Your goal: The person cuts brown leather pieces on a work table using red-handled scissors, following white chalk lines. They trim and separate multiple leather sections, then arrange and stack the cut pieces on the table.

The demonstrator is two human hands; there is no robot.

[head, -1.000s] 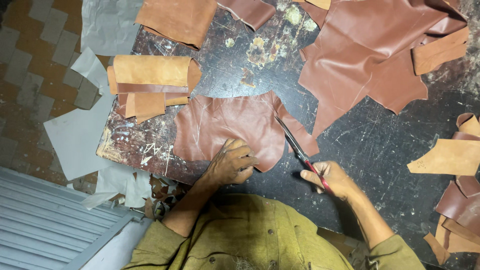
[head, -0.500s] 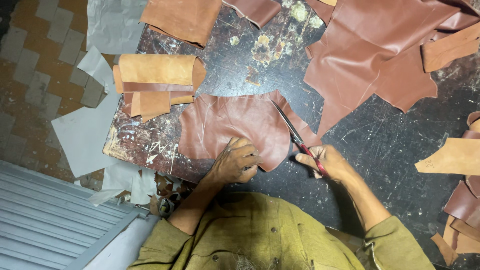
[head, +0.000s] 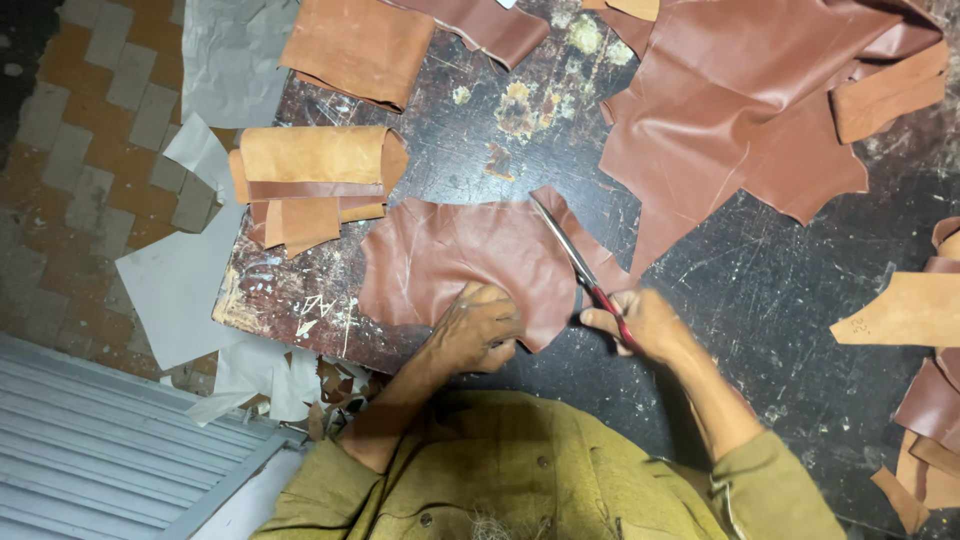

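Observation:
A reddish-brown leather piece point(head: 450, 255) lies flat on the dark scratched worktable point(head: 760, 300). My left hand point(head: 480, 325) presses down on its near edge with bent fingers. My right hand point(head: 645, 322) grips red-handled scissors point(head: 575, 260), whose long blades point away from me along the right edge of that leather piece. The blades lie over the leather near its upper right corner. Whether the blades are apart is hard to tell.
A large brown hide point(head: 760, 100) covers the far right. Folded tan and brown leather pieces point(head: 310, 180) are stacked at the left, another tan piece point(head: 355, 45) farther back. Tan offcuts point(head: 905, 310) lie at the right edge. Grey paper patterns point(head: 180, 280) hang off the table's left side.
The scissors and my right hand have moved forward and left along the leather's right edge. My left hand stays pressed on the near edge.

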